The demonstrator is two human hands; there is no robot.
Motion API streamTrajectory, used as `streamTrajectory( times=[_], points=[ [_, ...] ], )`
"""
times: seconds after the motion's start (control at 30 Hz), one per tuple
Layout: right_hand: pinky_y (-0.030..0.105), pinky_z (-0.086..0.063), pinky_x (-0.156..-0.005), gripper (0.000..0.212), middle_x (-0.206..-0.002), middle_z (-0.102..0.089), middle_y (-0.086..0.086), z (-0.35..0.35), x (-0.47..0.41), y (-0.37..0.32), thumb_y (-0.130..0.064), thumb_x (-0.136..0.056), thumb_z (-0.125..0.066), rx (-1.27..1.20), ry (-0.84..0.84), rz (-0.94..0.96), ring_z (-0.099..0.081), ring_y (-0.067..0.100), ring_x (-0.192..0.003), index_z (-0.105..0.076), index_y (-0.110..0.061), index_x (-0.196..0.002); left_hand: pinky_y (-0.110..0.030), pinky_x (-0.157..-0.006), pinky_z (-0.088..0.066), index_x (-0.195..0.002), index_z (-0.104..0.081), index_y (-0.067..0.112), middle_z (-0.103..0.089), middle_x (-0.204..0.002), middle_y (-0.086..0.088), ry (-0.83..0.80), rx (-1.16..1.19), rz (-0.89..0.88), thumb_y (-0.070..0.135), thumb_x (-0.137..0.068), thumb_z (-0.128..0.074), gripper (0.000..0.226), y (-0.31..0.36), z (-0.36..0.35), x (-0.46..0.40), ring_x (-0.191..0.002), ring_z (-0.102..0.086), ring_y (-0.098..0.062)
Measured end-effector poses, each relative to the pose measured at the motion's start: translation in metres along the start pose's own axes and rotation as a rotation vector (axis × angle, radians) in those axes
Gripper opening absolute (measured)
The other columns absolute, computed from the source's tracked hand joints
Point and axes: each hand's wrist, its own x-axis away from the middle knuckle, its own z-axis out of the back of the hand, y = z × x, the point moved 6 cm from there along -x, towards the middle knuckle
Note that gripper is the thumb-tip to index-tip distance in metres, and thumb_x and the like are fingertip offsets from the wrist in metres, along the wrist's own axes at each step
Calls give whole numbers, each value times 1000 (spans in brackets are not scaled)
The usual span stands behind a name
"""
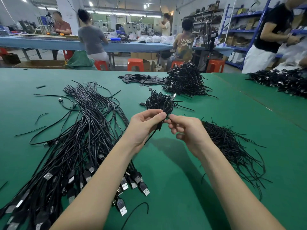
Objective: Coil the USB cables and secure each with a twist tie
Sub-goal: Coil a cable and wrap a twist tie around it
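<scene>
Step in hand, by the look of it: tying off one coil. Left hand [146, 125] clenched on coil [167, 107], thumb and fingers pinching its waist, loop standing up above the fist, tail hanging down below. Right hand [184, 128] just beside, fingertips pinching what seems a twist tie [167, 117] at same waist; tie itself too thin to make out well. Coil held in air over mat [166, 163], well above centre.

Next move prob. calls for: twisting tie ends tight w/ right hand, left keeping loops from springing, then dropping onto done pile [157, 100] just beyond coil.

Around coil: loose cables [74, 146] left, plugs toward near edge; tie heap [232, 146] right; bigger done heap [184, 80] far behind. Nothing between hands and done pile.
</scene>
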Motion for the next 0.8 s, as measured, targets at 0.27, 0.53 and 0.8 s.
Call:
streamTrajectory(
  times=[0.27, 0.53, 0.8],
  points=[
    [26, -51, -65, 13, -88, -71, -16, 9, 10, -26, -43, -85, -78, 987, 224, 696, -62, 6, -60, -74, -31, -86, -18, -67, -53, -95, -72, 8, -73, -75, -3, 64, 22, 89, 10, -83, -75, 12, -13, 7, -4, -69, -67, -9],
    [12, -31, -39, 39, -67, -63, -5, -1, -3, 18, -20, -96, -63, -202, -49, -144, -51, 3, -50, -77, -18, -60, -18, -66, -53, -94, -71, 8, -74, -79, -7, 32, 74, 85, 16, -72, -76, 24, -12, -1, -3, -73, -69, -11],
    [33, -53, -66, 13, -80, -68, -13, 9, 12, -17, -34, -89, -76, 1003, 212, 830, -60, 11, -59, -76, -22, -85, -19, -63, -53, -97, -70, 4, -71, -75, -6, 89, 84, 198, 9, -89, -70, 10, -25, 9, -4, -67, -66, -10]
  ],
)
